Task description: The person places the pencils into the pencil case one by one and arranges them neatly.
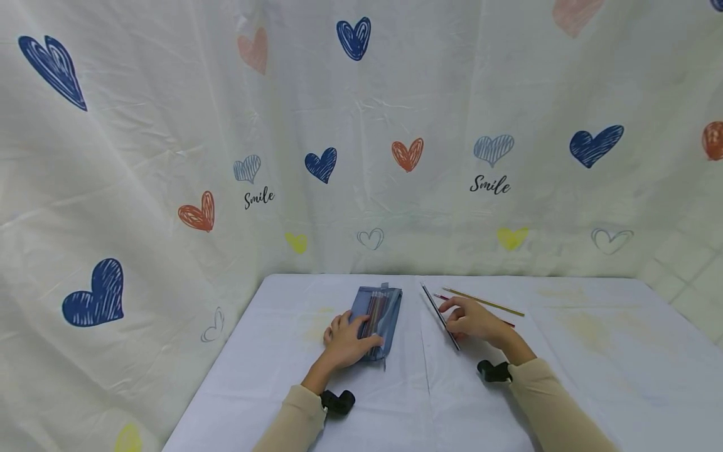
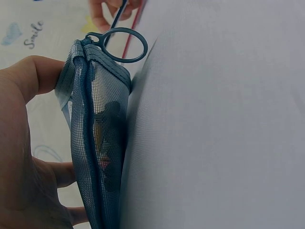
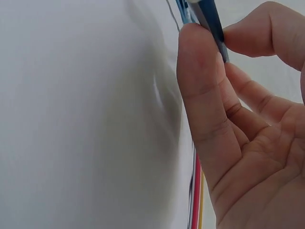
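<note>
A blue mesh pencil case (image 1: 392, 320) lies on the white table, several pencils (image 1: 374, 314) showing through its top. My left hand (image 1: 346, 342) holds it, thumb by its near end and fingers over its left part. In the left wrist view, the case's zipper ring (image 2: 126, 45) sticks out at one end. To the right, my right hand (image 1: 471, 320) pinches a dark pencil (image 1: 433, 305) between thumb and fingers; the same pencil (image 3: 209, 21) enters the right wrist view from the top. Beyond and partly under that hand lie a gold pencil (image 1: 497, 306) and a red pencil (image 1: 508, 324).
A white cloth covers the table (image 1: 610, 376). Behind it hangs a pale curtain (image 1: 429, 207) printed with hearts and the word Smile. A black wrist camera (image 1: 337, 402) sits at the left wrist, and another black camera (image 1: 493, 371) at the right.
</note>
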Demonstrator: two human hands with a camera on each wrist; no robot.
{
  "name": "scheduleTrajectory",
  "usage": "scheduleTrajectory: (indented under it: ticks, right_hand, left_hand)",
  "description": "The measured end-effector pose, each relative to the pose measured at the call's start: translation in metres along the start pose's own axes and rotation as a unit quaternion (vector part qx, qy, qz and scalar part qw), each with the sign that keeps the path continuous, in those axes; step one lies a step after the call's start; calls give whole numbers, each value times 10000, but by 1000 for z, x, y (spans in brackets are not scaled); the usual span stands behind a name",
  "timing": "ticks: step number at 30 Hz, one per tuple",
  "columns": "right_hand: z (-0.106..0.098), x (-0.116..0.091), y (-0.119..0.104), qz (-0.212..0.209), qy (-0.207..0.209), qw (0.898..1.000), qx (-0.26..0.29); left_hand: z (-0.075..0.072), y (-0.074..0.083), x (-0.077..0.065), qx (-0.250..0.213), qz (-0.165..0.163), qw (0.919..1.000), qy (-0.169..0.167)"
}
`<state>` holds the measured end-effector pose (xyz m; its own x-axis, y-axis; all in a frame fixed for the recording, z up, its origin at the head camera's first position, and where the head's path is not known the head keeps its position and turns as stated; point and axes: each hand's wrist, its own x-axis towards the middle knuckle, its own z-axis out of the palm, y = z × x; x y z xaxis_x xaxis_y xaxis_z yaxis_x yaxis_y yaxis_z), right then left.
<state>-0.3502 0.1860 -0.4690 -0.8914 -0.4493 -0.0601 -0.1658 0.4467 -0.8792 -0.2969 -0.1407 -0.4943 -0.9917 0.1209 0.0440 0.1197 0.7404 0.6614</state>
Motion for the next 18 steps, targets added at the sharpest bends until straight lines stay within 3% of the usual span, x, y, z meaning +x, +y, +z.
scheduleTrajectory:
  ticks: [18]
  right_hand:
    - [29, 1, -18, 204, -655, 9968, 408]
  left_hand:
    - [3, -2, 3, 28, -97, 9999, 14]
